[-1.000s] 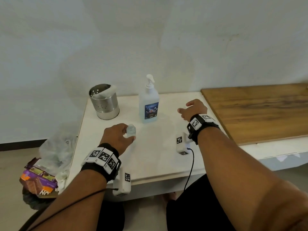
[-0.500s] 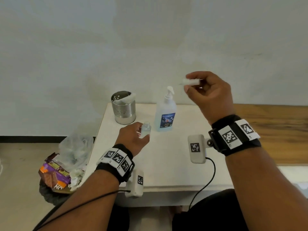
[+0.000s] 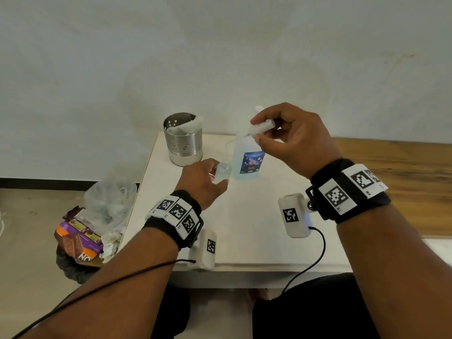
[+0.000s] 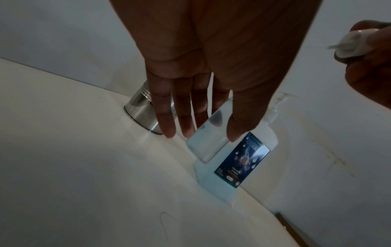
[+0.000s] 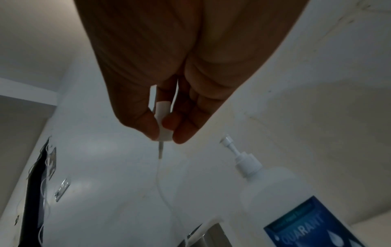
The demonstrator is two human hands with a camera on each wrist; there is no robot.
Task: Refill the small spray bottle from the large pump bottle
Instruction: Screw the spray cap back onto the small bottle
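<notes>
My left hand (image 3: 216, 177) holds the small clear spray bottle (image 3: 223, 170) upright on the white table (image 3: 244, 228); its neck is uncapped. In the left wrist view my thumb and fingers (image 4: 167, 117) clasp that bottle (image 4: 208, 140). My right hand (image 3: 255, 130) is raised above it and pinches the white spray head (image 3: 260, 127), tilted, with its thin dip tube (image 3: 228, 148) hanging down to the small bottle's mouth. The right wrist view shows the spray head (image 5: 163, 127) between thumb and fingertips. The large pump bottle (image 3: 249, 162) with a blue label stands just behind, untouched.
A perforated steel cup (image 3: 183, 140) with white cloth inside stands at the table's back left. A wooden board (image 3: 391, 172) adjoins the table on the right. A plastic bag and snack wrappers (image 3: 97, 221) lie on the floor to the left. A pale wall rises close behind.
My right hand rose from the table with the spray head, then came down and tilted it so the tube hangs over the small bottle. My left hand kept its hold.
</notes>
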